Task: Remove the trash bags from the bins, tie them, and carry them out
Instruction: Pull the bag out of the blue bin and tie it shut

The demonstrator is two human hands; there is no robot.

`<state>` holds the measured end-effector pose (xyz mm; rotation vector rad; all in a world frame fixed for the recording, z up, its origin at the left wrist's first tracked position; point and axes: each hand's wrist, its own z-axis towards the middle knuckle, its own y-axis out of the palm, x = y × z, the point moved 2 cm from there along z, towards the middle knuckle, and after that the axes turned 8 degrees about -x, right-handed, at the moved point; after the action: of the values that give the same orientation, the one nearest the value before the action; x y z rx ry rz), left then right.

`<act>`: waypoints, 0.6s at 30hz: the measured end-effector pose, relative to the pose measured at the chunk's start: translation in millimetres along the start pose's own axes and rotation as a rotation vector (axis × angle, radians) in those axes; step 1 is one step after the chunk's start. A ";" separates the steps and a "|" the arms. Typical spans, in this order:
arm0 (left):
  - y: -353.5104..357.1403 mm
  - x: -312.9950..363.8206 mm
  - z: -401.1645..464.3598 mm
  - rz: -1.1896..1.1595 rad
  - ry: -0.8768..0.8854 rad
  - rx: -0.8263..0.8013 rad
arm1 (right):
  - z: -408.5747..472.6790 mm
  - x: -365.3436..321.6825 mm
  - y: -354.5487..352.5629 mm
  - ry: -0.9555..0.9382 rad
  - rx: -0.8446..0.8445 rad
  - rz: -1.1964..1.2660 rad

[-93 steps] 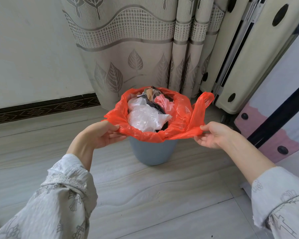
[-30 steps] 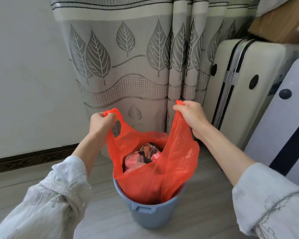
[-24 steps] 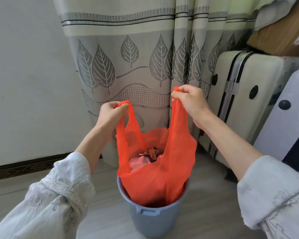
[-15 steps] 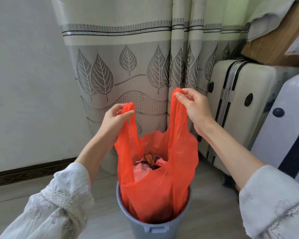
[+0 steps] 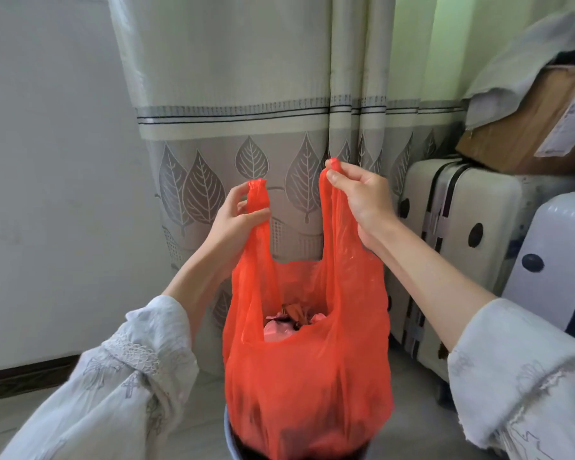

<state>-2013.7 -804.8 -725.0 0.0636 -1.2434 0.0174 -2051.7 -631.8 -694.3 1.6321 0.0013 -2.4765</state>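
Note:
An orange-red plastic trash bag (image 5: 307,386) hangs stretched upward, its bulging bottom still inside the rim of a blue-grey bin (image 5: 228,441) at the frame's lower edge. Crumpled pink and brown rubbish shows through the bag's mouth. My left hand (image 5: 236,217) pinches the bag's left handle loop. My right hand (image 5: 359,197) pinches the right handle loop slightly higher. The two handles are held apart, about a hand's width between them. Most of the bin is hidden by the bag and the frame edge.
A leaf-patterned curtain (image 5: 246,127) hangs right behind the bag. A cream suitcase (image 5: 452,227) and a pale lilac suitcase (image 5: 558,260) stand upright on the right, with a cardboard box (image 5: 525,127) on top. A white wall (image 5: 47,161) is on the left.
Both hands went from the bag's folded-over rim to its handles and lifted them. The bag has risen further out of the bin, and the view has tilted up.

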 end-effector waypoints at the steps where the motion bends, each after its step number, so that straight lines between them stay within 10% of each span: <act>1: -0.6 11.5 7.3 0.009 0.033 -0.003 | 7.6 -13.1 4.0 -0.010 -0.010 0.043; 18: -113.0 150.9 -31.5 0.188 0.358 0.300 | 13.4 -120.0 153.6 -0.067 -0.536 0.500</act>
<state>-1930.0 -919.0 -596.6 0.1959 -0.8774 0.3644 -1995.3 -766.9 -564.8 1.1518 0.2031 -1.9287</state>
